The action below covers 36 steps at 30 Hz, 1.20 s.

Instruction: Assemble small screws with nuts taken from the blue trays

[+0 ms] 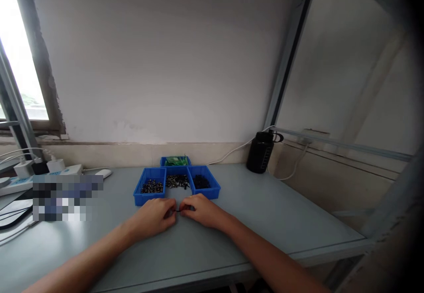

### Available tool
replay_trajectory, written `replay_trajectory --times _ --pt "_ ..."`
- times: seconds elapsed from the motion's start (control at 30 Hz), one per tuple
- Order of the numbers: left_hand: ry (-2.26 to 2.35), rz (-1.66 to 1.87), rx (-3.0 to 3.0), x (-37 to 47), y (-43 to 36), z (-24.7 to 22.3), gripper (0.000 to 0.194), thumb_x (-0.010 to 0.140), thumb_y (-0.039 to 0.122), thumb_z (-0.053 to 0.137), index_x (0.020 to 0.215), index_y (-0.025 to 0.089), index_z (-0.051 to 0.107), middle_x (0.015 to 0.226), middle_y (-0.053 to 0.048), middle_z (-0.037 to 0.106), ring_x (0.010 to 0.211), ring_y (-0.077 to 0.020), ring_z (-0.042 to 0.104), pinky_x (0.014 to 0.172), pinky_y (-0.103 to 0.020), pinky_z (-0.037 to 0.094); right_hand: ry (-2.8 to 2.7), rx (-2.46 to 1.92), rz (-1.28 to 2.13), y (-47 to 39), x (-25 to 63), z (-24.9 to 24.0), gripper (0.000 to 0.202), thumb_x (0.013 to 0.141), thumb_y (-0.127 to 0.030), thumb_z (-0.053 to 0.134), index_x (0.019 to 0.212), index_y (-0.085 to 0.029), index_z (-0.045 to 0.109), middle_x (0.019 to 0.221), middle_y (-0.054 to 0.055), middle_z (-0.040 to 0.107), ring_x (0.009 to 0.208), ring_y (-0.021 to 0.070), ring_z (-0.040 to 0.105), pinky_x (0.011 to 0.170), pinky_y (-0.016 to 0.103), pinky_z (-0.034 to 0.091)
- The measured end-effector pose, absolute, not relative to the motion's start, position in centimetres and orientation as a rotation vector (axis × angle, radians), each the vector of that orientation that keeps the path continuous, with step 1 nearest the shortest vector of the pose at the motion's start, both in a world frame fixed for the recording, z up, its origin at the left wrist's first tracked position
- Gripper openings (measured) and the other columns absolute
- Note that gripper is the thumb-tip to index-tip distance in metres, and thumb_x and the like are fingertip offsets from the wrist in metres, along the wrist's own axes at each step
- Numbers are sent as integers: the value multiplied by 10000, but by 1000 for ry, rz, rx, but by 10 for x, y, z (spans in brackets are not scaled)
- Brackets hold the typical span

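My left hand (158, 215) and my right hand (198, 210) meet fingertip to fingertip over the grey table, both pinched. A small dark piece (178, 211) spans the short gap between them, its ends hidden by the fingers. Just beyond my left hand, a blue bin (150, 200) holds many small metallic and dark parts. Another blue bin (210, 193), past my right hand, contains black parts. Loose small parts (178, 181) lie between the two bins. Behind them is a third blue bin (162, 162) with green packaging in it.
A black bottle (260, 152) stands at the back right near a metal post. On the left are a power strip (71, 170) with chargers, white cables, a white object (104, 173) and a blurred patch. The table's front edge (212, 272) runs below my forearms.
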State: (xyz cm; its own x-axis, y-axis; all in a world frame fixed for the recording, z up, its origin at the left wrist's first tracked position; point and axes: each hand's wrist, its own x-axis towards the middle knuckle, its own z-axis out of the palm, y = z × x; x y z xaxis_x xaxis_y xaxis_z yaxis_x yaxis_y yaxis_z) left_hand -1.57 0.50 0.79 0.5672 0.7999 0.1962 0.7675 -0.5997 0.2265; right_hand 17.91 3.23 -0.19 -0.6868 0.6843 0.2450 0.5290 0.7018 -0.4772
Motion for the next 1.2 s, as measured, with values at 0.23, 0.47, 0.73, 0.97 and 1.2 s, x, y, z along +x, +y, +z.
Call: replay_trajectory --times 0.23,0.47,0.73,0.97,1.2 --pt "1203 567 2694 -15 3 6 126 821 222 433 836 197 555 783 1 605 697 -156 559 606 -230 362 -2526 -905 408 28 178 -5 60 819 -173 529 793 -184 582 806 9 615 779 154 561 701 240 406" --pt "1074 572 2744 -16 2 8 92 835 214 463 830 193 552 781 8 583 679 -138 537 610 -219 364 -2549 -881 382 30 178 -7 72 813 -129 501 765 -183 511 769 -4 550 723 139 522 660 238 387" --pt "1171 589 2763 -16 4 7 108 835 240 451 780 193 531 751 9 590 656 -141 543 590 -226 355 -2521 -929 444 26 179 0 44 844 -197 511 812 -182 538 801 10 593 743 150 544 662 242 398" --pt "1318 408 2770 -16 7 1 190 849 269 403 790 201 570 692 3 618 615 -164 575 535 -241 327 -2461 -877 463 21 179 8 47 849 -201 530 847 -183 573 798 3 610 736 137 556 658 225 401" --pt "1314 406 2786 -15 6 0 164 827 250 412 750 198 547 674 -2 617 605 -174 574 521 -240 307 -2434 -804 452 20 176 5 51 841 -212 559 843 -187 603 779 -3 620 729 130 565 681 222 405"
